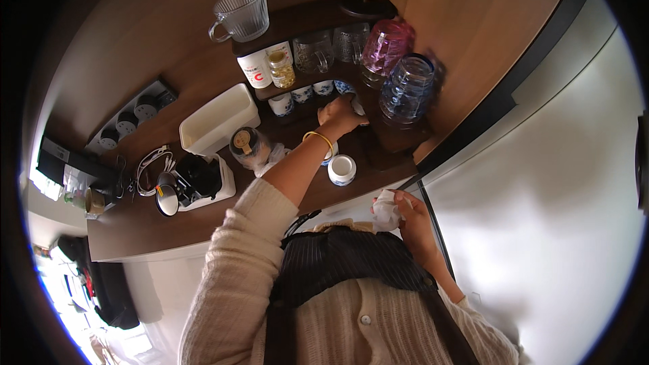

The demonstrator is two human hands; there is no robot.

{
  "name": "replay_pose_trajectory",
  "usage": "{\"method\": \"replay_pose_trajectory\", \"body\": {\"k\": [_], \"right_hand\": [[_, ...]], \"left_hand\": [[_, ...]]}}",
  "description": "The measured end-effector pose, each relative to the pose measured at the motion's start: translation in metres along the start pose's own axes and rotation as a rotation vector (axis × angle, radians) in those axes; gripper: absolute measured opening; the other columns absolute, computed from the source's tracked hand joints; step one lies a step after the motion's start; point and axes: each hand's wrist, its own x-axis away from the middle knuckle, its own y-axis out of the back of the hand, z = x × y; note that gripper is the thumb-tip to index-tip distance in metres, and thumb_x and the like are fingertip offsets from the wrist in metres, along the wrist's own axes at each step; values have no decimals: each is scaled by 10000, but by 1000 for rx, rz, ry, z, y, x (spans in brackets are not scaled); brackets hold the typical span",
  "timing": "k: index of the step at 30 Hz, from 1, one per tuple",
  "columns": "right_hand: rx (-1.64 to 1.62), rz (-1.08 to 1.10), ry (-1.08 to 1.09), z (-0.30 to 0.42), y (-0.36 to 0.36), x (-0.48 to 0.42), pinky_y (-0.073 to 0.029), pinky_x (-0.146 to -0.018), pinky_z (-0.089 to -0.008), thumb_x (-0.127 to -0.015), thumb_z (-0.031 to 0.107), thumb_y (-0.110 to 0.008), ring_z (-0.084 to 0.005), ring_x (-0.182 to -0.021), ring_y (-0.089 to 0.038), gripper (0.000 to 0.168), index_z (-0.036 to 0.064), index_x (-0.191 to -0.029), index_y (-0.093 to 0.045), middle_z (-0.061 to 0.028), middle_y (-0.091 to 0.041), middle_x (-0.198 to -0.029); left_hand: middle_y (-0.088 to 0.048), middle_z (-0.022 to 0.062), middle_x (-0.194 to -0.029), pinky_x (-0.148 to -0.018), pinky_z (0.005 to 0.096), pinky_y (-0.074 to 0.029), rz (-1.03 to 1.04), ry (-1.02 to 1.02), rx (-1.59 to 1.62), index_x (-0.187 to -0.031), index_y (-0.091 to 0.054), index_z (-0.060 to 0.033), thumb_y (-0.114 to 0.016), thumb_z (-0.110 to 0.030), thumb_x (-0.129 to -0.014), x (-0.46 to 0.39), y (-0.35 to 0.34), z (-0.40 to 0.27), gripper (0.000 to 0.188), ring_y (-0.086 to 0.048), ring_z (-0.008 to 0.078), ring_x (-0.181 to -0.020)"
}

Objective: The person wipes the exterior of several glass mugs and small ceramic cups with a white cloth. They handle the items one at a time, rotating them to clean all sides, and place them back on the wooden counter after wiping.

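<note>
My left hand (338, 113), with a gold bangle at the wrist, reaches under the lower tier of the dark wooden shelf. Its fingers and thumb curl around a small blue-and-white porcelain cup (358, 106), which they partly hide. Several similar cups (281, 105) line the space under that tier. Nearer me on the counter sits a blue-and-white cup (341, 170) with its pale round base up; another cup (330, 154) is partly behind my left forearm. In front of my body, at the counter's front edge, my right hand (413, 215) grips a crumpled white tissue (387, 211).
Pink glasses (386, 45) and blue glasses (407, 92) stand right of my left hand. Glass mugs (313, 53), white bottles (254, 69) and a small jar (282, 70) fill the tier above. A cream bin (219, 120) and a plastic-wrapped jar (248, 146) stand left.
</note>
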Motion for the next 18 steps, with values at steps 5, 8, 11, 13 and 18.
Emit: {"method": "replay_pose_trajectory", "body": {"k": [5,8,11,13,18], "right_hand": [[-25,25,7,-2,5,-2,-515,-740,-277,-983,226,-447,-166,-836,-647,294,-11,-1067,-600,-112,-667,-968],[-35,10,5,-2,7,-2,-516,-739,-276,-983,221,-447,-172,-838,-649,284,-6,-1058,-601,-119,-666,-969],[-47,31,1,-5,10,-4,-515,-750,-280,-982,221,-448,-174,-850,-649,276,1,-1047,-602,-115,-667,-972],[-42,49,-7,-5,11,-5,-513,-759,-284,-981,220,-452,-173,-856,-649,268,6,-1038,-602,-109,-667,-973],[3,30,-28,-4,8,-10,-510,-766,-286,-976,232,-463,-166,-854,-648,284,5,-1075,-602,-88,-668,-969]], "left_hand": [[-663,71,-1082,-888,400,-411,-140,53,-111,-1128,-590,-193,-696,-388,-702,-9,-29,-7,480,-621,252,-1015],[-670,82,-1055,-891,394,-404,-178,13,-114,-1149,-548,-148,-649,-300,-740,-7,-35,-14,447,-628,248,-1003],[-677,113,-1006,-898,388,-398,-170,67,-149,-1193,-469,-45,-631,-255,-753,-7,-35,-17,514,-637,252,-976],[-680,135,-972,-906,395,-393,-158,96,-170,-1204,-415,23,-632,-235,-751,-7,-34,-17,564,-642,262,-959],[-684,121,-926,-879,410,-426,-232,115,0,-1187,-433,27,-675,-180,-724,-1,-32,-13,561,-647,284,-929]]}}
